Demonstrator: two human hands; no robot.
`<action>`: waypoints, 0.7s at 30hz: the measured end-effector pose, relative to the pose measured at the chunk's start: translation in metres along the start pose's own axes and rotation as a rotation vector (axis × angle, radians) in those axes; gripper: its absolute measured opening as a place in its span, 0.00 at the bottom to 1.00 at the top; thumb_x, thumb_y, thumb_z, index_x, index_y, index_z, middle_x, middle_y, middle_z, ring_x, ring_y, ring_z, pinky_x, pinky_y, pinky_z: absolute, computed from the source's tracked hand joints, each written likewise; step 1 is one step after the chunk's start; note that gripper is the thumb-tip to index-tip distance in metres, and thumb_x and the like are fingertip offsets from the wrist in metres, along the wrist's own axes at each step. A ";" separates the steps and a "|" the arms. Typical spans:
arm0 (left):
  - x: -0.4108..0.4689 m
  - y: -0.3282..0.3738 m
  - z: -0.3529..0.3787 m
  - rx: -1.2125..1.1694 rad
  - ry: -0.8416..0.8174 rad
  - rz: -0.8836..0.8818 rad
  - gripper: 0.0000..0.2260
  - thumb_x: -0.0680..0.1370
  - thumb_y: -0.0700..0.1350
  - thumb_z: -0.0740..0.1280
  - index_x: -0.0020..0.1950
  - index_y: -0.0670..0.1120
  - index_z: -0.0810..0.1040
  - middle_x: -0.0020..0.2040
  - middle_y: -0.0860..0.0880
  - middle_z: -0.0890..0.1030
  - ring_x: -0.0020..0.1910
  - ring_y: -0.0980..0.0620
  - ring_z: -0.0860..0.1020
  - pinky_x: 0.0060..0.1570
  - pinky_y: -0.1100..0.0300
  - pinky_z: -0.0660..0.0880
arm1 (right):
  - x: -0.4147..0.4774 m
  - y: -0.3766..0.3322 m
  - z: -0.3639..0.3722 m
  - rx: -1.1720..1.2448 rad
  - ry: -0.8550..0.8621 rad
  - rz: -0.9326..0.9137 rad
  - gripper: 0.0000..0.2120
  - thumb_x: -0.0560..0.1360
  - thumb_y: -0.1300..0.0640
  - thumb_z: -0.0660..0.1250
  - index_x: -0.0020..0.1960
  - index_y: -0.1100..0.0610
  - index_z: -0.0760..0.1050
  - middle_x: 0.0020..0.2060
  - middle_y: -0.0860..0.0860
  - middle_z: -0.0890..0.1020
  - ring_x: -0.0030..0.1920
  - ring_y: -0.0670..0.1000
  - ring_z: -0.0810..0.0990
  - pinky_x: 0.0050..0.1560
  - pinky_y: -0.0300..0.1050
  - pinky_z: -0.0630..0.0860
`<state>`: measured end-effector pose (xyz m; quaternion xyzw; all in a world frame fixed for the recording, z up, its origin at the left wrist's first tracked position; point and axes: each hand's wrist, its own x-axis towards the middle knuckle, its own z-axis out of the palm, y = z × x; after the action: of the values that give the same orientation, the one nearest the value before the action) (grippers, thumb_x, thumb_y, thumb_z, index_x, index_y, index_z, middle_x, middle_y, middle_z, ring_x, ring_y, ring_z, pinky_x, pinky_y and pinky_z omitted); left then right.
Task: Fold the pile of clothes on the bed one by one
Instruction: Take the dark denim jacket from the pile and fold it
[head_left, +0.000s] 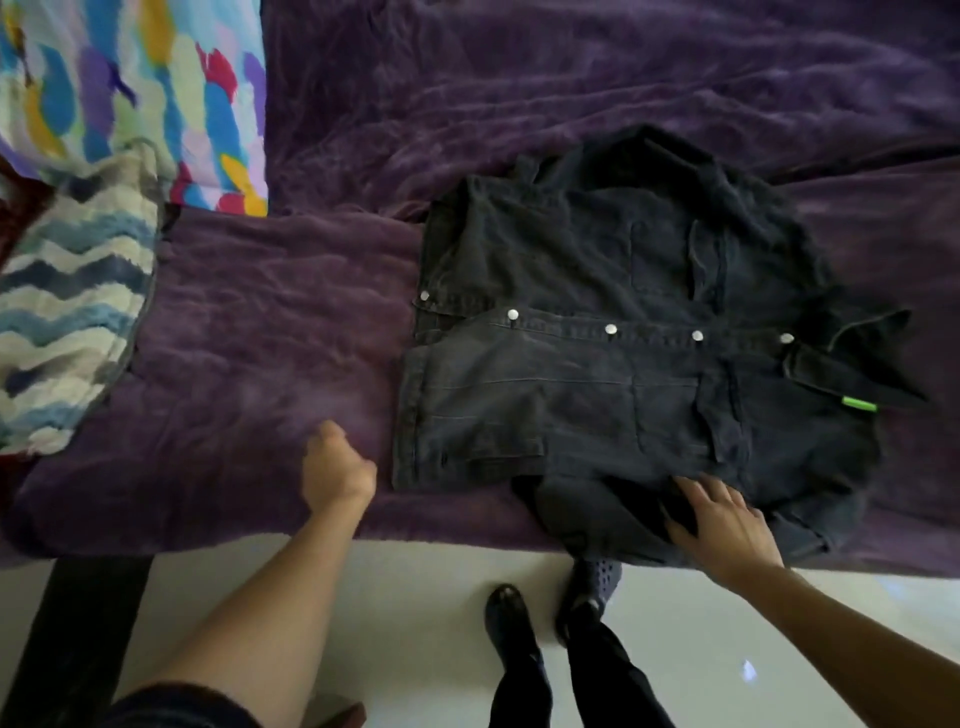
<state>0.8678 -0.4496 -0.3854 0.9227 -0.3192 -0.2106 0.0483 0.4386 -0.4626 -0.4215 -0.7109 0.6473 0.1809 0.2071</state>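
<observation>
Jacket (597, 338) lies buttoned on the bed (260, 338); right hand (722, 525) presses it, fingers flat; left hand (337, 467) clenched, empty.

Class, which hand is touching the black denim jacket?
The right hand, fingers spread on the near edge of the jacket; the left hand lies curled on the purple blanket, apart.

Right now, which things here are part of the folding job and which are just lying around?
In the job: black denim jacket, right hand resting on its near edge, left hand.
Just lying about: zigzag throw, multicoloured cover, purple bedspread.
</observation>
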 end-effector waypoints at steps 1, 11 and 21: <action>-0.013 0.001 0.009 0.035 0.006 0.083 0.14 0.70 0.37 0.70 0.54 0.45 0.73 0.54 0.41 0.78 0.53 0.39 0.77 0.47 0.49 0.74 | -0.009 0.004 0.001 -0.001 0.045 -0.037 0.31 0.74 0.39 0.64 0.73 0.49 0.64 0.69 0.52 0.69 0.68 0.56 0.68 0.63 0.53 0.69; -0.145 0.080 0.147 -0.040 -0.406 0.530 0.18 0.73 0.44 0.67 0.63 0.45 0.74 0.61 0.45 0.73 0.61 0.42 0.71 0.56 0.52 0.69 | -0.026 0.024 0.025 0.314 0.263 0.059 0.03 0.74 0.59 0.66 0.48 0.56 0.77 0.42 0.59 0.83 0.45 0.63 0.81 0.46 0.53 0.72; -0.122 0.095 0.043 -0.220 -0.890 0.575 0.11 0.74 0.53 0.72 0.41 0.50 0.72 0.41 0.54 0.77 0.45 0.56 0.77 0.44 0.62 0.70 | -0.069 0.085 -0.026 0.309 0.070 -0.010 0.18 0.77 0.42 0.64 0.33 0.47 0.63 0.27 0.47 0.72 0.33 0.54 0.74 0.32 0.46 0.65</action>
<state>0.7098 -0.4486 -0.3595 0.6092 -0.5247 -0.5915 0.0604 0.3472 -0.4246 -0.3680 -0.6797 0.6707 0.0529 0.2922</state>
